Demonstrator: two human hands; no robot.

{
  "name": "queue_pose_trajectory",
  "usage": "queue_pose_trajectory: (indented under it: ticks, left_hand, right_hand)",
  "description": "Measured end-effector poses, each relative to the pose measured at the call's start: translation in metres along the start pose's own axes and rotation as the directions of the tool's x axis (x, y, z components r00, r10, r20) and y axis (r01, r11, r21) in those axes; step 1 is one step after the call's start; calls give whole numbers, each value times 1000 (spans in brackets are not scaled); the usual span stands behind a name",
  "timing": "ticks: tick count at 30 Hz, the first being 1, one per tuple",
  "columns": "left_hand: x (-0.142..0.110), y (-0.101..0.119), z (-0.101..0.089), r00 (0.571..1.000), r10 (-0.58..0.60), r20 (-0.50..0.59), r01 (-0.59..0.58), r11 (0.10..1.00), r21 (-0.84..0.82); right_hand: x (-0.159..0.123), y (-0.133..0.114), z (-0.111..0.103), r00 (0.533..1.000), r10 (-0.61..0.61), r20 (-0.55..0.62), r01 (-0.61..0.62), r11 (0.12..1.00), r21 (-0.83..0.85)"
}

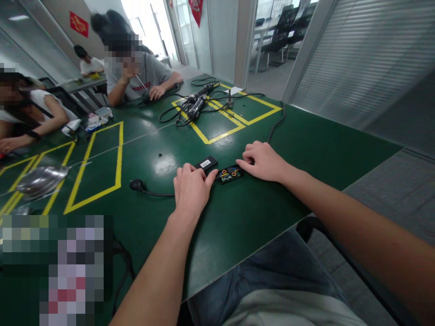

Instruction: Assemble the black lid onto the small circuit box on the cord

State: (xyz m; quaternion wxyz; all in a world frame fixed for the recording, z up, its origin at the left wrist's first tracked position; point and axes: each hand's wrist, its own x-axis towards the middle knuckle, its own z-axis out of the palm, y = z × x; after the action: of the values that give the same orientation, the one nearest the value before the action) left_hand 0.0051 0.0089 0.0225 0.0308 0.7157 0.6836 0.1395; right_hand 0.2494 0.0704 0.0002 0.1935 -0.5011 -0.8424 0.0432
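In front of me an open black power adapter case (231, 174) lies on the green table, its circuit board with orange-ringed parts and blue and yellow pieces facing up. My left hand (190, 186) is closed over the power cord (158, 194) at the case's left end, thumb beside its edge. That cord runs left to a black plug (137, 184). Behind my left fingers lies a black ribbed cover (208, 163) with a white label. At the case's right end my right hand (263, 162) is curled, thumb near the corner, around a black cable mostly hidden by the fingers.
Black electric screwdrivers (197, 106) with tangled cords lie ahead, near a small metal piece on a stand (230, 99). Yellow tape outlines (118, 156) mark the tabletop (322, 136). A clear plastic bag (42, 181) lies left. Co-workers sit across and to the left.
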Motion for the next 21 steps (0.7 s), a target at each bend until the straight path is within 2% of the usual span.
queue_pose_trajectory:
  ticks: [7, 11, 17, 21]
  left_hand:
    - [1, -2, 4, 1000, 16, -18, -16, 1000, 0]
    - [1, -2, 4, 1000, 12, -7, -12, 1000, -9]
    - [5, -7, 12, 983, -13, -182, -20, 984, -177]
    - [8, -13, 18, 989, -5, -147, -31, 969, -244]
  right_hand:
    - [1, -1, 2, 1000, -3, 9, 4, 998, -69]
    - [1, -6, 0, 999, 40, 26, -37, 992, -119]
    - [3, -6, -1, 992, 126, 16, -122, 983, -140]
    - [3, -2, 1, 996, 94, -3, -93, 988, -121]
